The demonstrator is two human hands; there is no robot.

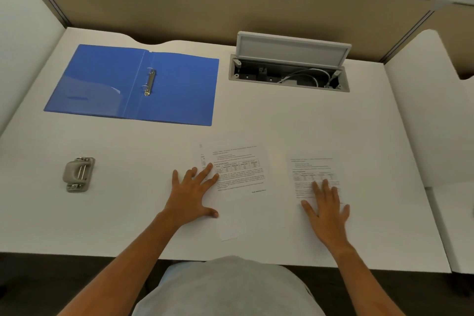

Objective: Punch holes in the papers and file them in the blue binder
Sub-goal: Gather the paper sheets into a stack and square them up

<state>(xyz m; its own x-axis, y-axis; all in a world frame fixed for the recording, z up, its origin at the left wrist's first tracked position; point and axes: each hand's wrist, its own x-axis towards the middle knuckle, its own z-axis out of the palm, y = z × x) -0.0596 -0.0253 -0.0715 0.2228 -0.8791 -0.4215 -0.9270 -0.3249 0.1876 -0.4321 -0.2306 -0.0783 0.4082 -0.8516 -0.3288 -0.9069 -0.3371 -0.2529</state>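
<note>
Papers lie in two places on the white counter (pixel 256 115): a left sheet (pixel 238 169), slightly skewed and seemingly with a second sheet peeking out beneath its edge, though the pale print makes that hard to confirm, and a right sheet (pixel 314 169) just beside it. The left hand (pixel 192 195) rests flat with fingers spread, its fingertips on the left sheet's edge. The right hand (pixel 328 205) lies flat and spread on the lower part of the right sheet. Neither hand pinches anything.

This looks like the opening step: gathering the sheets, with no punching done yet. The hole punch (pixel 78 174) sits well apart to the left, untouched. The blue binder (pixel 179 90) lies open farther back, its rings (pixel 149 81) exposed and apparently closed, with no paper filed.

The next move calls for sliding the sheets together into one squared stack, then bringing that stack's edge to the punch, or the punch to it.
</note>
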